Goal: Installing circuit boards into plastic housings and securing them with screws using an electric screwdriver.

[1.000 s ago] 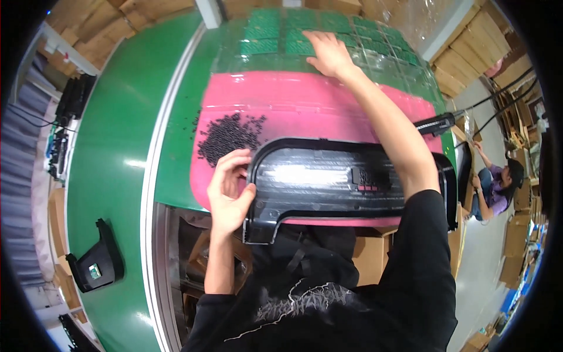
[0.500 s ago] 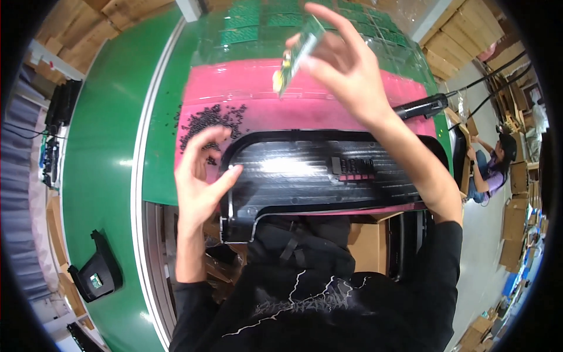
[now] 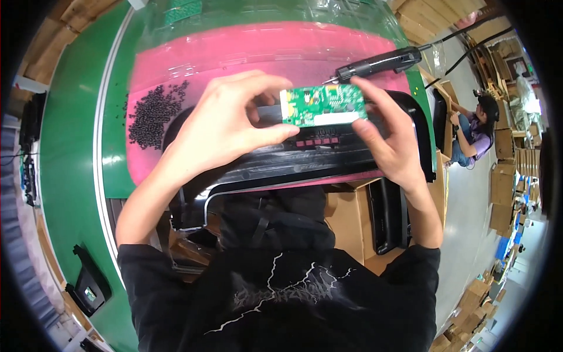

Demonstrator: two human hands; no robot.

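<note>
The green table (image 3: 73,129) bears a pink mat (image 3: 217,66).

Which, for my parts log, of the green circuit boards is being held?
The board between the left hand and right hand, over the large black housing. A second board sits on the small black part, far left; other boards show near the top edge.

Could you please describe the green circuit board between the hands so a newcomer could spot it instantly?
On the green table, find the pink mat and the large black housing at its near edge. Over that housing, the left hand and right hand have the circuit board between them. It is a rectangle with a white strip near its lower edge, bright green against the black housing.
</note>
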